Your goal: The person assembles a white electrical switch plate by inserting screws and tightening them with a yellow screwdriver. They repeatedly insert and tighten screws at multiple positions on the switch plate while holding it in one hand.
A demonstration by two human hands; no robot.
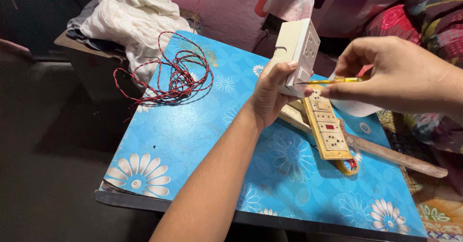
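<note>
My left hand (268, 95) grips a white plastic switch box (295, 49) and holds it up, tilted, above a blue flowered table (183, 140). Its socket face points to the right. My right hand (395, 73) pinches a thin screwdriver with a yellow handle (333, 81). The tip of the screwdriver touches the box's lower right corner. Under both hands lies a yellowed socket strip (327, 128) with several sockets and a red switch.
A coil of red and black twisted wire (176, 75) lies on the table's far left part. White cloth (132, 17) is heaped behind it. A wooden stick (395, 156) and a small roll of tape (349, 165) lie by the socket strip. Patterned fabric fills the right side.
</note>
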